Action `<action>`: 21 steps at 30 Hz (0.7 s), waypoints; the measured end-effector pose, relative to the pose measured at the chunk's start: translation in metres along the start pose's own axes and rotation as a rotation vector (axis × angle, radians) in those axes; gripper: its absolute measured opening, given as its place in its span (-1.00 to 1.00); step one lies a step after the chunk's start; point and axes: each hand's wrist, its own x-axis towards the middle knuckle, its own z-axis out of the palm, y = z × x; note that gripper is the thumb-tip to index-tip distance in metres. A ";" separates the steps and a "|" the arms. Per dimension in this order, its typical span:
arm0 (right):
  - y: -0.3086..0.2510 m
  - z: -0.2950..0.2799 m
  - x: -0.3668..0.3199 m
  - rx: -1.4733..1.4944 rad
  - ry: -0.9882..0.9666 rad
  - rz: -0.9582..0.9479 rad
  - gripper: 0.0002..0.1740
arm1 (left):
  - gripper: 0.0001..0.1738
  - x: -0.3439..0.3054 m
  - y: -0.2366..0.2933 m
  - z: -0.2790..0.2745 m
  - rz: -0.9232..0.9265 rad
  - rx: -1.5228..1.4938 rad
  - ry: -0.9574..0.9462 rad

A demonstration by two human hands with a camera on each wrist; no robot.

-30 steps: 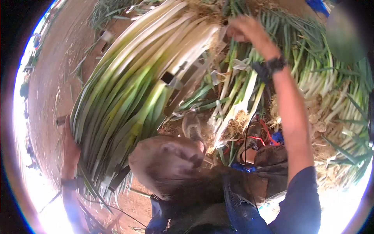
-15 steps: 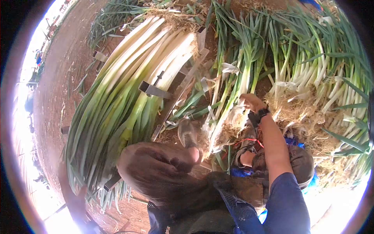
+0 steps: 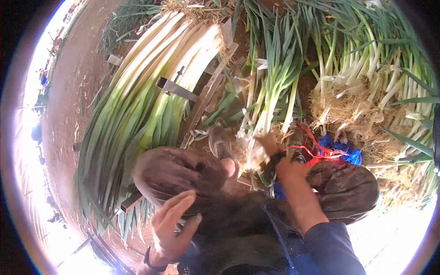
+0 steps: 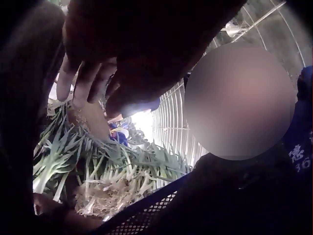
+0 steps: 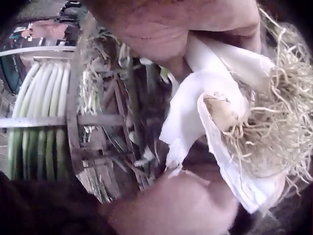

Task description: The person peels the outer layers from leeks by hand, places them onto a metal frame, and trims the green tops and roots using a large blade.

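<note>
My right hand (image 3: 267,144) grips green onions (image 3: 271,98) low on their white stems, near the root end, in front of my feet. Close up in the right wrist view, its fingers (image 5: 171,29) and thumb (image 5: 181,205) lie around white stems (image 5: 208,63). A torn white outer skin (image 5: 183,115) hangs loose there beside pale stringy roots (image 5: 274,127). Raised over my lap, the left hand (image 3: 173,227) holds nothing, its fingers spread. To its left, a thick row of cleaned green onions (image 3: 137,98) lies across a metal rack (image 3: 176,88).
A large heap of unpeeled green onions (image 3: 362,59) with matted roots (image 3: 343,105) fills the right side. Red straps (image 3: 316,142) and blue cloth (image 3: 353,156) lie near my right knee (image 3: 346,188). The left knee (image 3: 178,174) borders the rack.
My right hand has come down from the rack's root ends to the green onions before my feet. The left hand has left the leaf ends at the left and moved over my lap.
</note>
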 end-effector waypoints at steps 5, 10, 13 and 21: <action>-0.100 0.001 -0.087 0.093 -0.006 0.210 -0.66 | -0.53 0.005 0.008 0.019 0.020 -0.105 -0.036; -0.106 -0.082 -0.074 -0.033 -0.182 -0.541 -0.82 | -0.55 -0.004 -0.004 0.048 0.073 -0.265 -0.091; -0.156 -0.196 -0.084 0.386 -0.361 -0.523 -0.66 | -0.59 0.000 -0.006 0.054 0.109 -0.291 -0.102; -0.254 -0.462 -0.154 1.199 -0.476 -0.488 -0.08 | -0.49 0.032 0.007 0.070 0.309 -0.239 -0.046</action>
